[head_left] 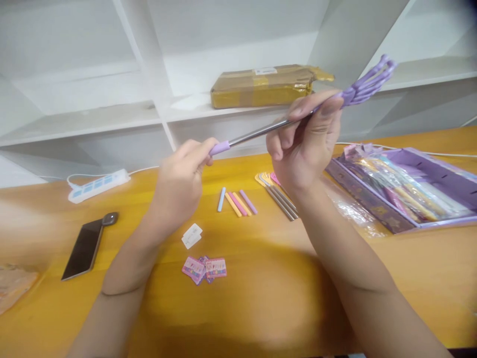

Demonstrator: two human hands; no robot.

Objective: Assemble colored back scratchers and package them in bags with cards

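Observation:
A back scratcher [257,133] with a purple claw-shaped head and a metal rod is held up slantwise above the table. My left hand [182,179] is closed round its purple handle sleeve at the lower end. Just below the claw, my right hand [309,139] pinches the rod between thumb and fingers. Under my hands lie several coloured handle sleeves [238,204] side by side. Close to my right forearm, several metal rods [282,201] with yellow and pink claw heads lie together.
A purple box [391,219] holding bagged back scratchers stands at right, with clear plastic wrappers [354,211] beside it. Printed cards [204,268] and white labels [192,236] lie in front. At left are a phone [84,248] and a power strip [99,186]. A taped carton [261,87] sits on the shelf.

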